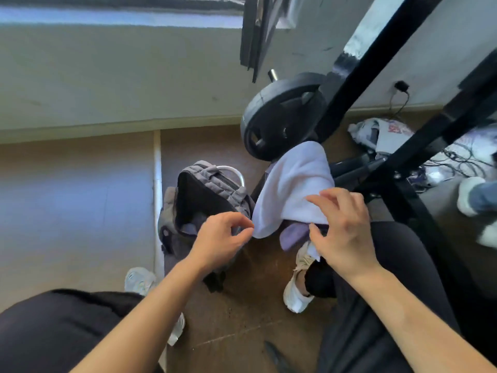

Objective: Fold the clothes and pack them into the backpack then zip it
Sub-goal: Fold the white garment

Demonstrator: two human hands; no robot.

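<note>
A grey backpack (212,189) stands open on the floor, its dark inside showing some purple-grey cloth near the bottom. A white folded cloth (293,184) lies on my right knee, with a lilac cloth (293,234) under it. My left hand (223,238) pinches the near left corner of the white cloth, right beside the backpack's opening. My right hand (344,227) rests on the near right edge of the white cloth, thumb tucked under it.
A black weight plate (279,119) on a bar stands just behind the cloth. Black metal frame bars (376,63) cross the upper right. Cables and crumpled bags (382,133) lie at the right. A white strip (157,184) runs along the floor left of the backpack.
</note>
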